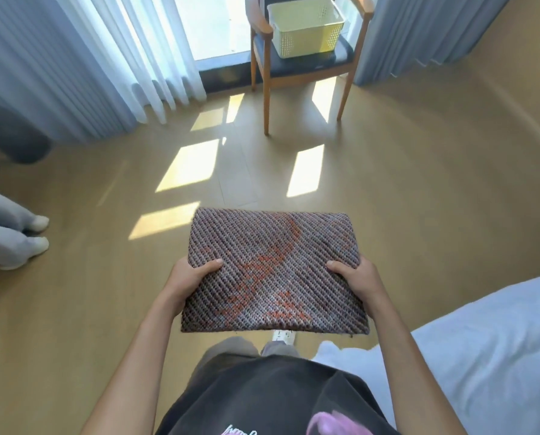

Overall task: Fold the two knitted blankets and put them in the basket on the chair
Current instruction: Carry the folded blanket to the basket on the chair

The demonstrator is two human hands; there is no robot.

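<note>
Folded knitted blanket, long axis crosswise, clamped at its ends by left hand and right hand; basket straight ahead, well apart.

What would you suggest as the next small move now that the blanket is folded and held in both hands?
Probably step toward the chair: the folded blanket is gripped flat by the left hand and right hand, while the basket sits across open floor.
</note>
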